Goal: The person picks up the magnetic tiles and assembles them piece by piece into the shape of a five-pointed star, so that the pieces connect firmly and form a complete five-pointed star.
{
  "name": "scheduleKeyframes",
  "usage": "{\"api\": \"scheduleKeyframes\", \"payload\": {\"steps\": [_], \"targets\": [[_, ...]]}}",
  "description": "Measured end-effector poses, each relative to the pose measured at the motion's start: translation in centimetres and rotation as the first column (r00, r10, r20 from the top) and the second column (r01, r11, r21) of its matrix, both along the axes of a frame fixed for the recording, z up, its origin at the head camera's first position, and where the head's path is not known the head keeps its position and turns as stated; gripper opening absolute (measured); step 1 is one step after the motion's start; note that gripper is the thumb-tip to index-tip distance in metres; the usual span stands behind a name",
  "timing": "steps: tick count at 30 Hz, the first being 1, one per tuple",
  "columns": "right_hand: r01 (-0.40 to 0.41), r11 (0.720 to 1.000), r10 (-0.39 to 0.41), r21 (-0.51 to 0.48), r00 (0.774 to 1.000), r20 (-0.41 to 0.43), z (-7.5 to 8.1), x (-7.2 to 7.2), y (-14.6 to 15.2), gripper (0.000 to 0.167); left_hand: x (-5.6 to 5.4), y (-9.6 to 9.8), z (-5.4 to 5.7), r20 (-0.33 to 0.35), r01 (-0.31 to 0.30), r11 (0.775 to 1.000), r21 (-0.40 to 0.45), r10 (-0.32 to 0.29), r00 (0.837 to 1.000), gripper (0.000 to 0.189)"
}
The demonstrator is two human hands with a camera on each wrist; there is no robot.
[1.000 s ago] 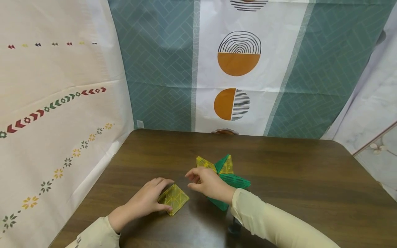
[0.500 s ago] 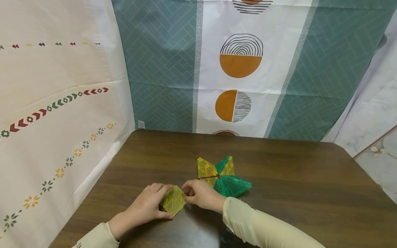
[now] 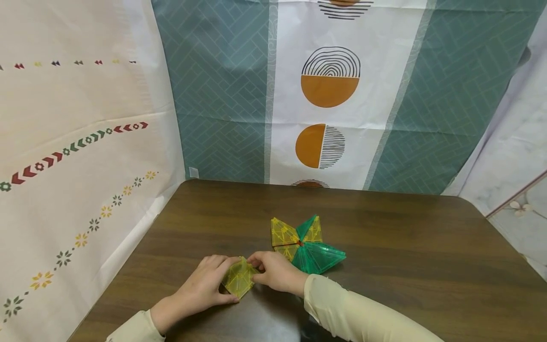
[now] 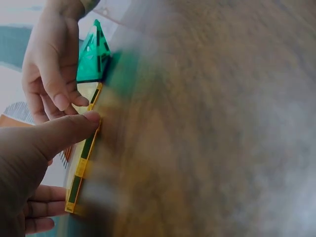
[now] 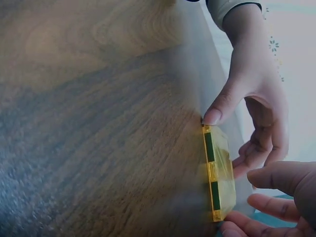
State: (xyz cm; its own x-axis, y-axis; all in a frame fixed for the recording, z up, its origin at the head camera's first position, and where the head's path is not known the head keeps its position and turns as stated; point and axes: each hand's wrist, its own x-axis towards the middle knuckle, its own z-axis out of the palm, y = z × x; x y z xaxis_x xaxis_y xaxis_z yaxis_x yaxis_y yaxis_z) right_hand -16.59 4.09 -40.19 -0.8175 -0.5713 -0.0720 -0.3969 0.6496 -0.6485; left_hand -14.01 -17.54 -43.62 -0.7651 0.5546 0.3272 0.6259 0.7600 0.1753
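Note:
A yellow translucent magnetic tile piece (image 3: pixel 238 280) lies on the table in front of me; whether it is one layer or several I cannot tell. My left hand (image 3: pixel 201 285) holds it from the left, thumb at the near corner and fingers at the far side. In the left wrist view the left thumb (image 4: pixel 74 129) presses on its edge. From the right, my right hand (image 3: pixel 278 272) has its curled thumb and fingers at the right-hand corner. Just beyond stands a star-like build of yellow and green magnetic tiles (image 3: pixel 322 256), partly covered by the right hand.
The brown wooden table (image 3: pixel 406 247) extends to the right and back. A patterned cloth (image 3: pixel 222 118) hangs behind it, and a cream cloth (image 3: pixel 85 204) runs along the left side. A dark object by the right sleeve is mostly hidden.
The right hand has come down and left from over the star-like build to the yellow tile's right corner. The left hand has stayed around the tile, nearly still.

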Motion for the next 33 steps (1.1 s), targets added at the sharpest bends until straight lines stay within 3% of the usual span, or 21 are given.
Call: {"api": "scheduleKeyframes", "payload": {"steps": [8,16,20,25,33], "targets": [[0.015,0.999,-0.014,-0.034,1.0,0.022,0.5,-0.1,0.4,0.032,0.0,0.2,-0.2,0.011,-0.003,0.999,0.036,0.003,1.0,0.084],[0.025,0.998,-0.024,-0.058,1.0,0.007,1.4,-0.5,1.1,0.029,-0.1,0.7,0.3,0.097,-0.005,0.989,0.151,-0.01,0.995,0.083],[0.033,0.995,-0.033,-0.09,0.999,0.002,2.0,-0.8,1.4,0.028,-0.1,0.9,0.7,0.103,-0.002,0.976,0.217,-0.021,0.994,0.083],[0.044,0.99,-0.042,-0.136,0.999,0.019,3.0,-1.4,1.8,0.028,-0.1,1.5,1.3,0.116,-0.043,0.96,0.278,0.01,0.993,0.082],[0.097,0.979,-0.083,-0.182,0.993,0.085,4.2,-2.3,2.4,0.022,-0.1,2.8,2.5,0.275,-0.132,0.91,0.393,0.02,0.961,0.08]]}}
